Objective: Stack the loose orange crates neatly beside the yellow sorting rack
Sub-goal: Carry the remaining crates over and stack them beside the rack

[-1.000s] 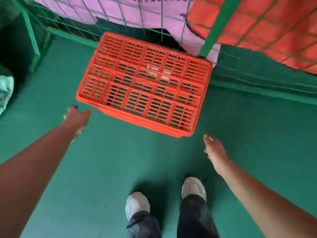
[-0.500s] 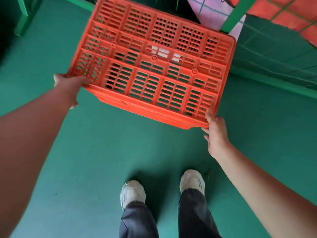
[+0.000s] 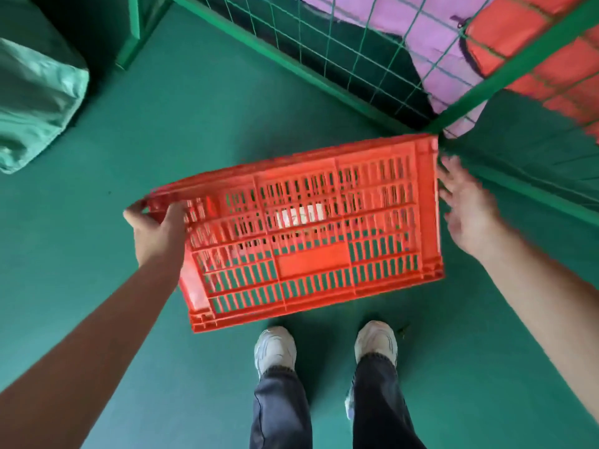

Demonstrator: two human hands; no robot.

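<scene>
an orange slatted plastic crate (image 3: 311, 234) hangs in the air above the green painted floor (image 3: 194, 131), just ahead of the person's feet and in front of the corner of a green wire-mesh fence (image 3: 356, 56). it is tipped up so that one long slotted side wall faces the camera, with the upper long edge slanting down toward the left. the left hand (image 3: 155, 230) grips the crate at its upper left corner, fingers curled over the rim and thumb on the near face, the bare forearm running down to the lower left edge of the view. the right hand (image 3: 466, 207) is spread with fingers straight and apart, just beside the crate's right end wall; it is motion-blurred, and whether the fingertips touch the plastic cannot be told. the two hands sit well apart, one at each end of the crate. a small white label (image 3: 299, 217) shows through the slots near the middle. behind the mesh lie a pink padded sheet (image 3: 421, 43) and a red-orange quilted pad (image 3: 518, 43). at the far left edge sits a pale green bundle of cloth or plastic (image 3: 32, 102). below the crate stand two white sneakers (image 3: 275, 350) under dark grey trousers (image 3: 282, 413), toes pointing toward the crate's lower edge.
</scene>
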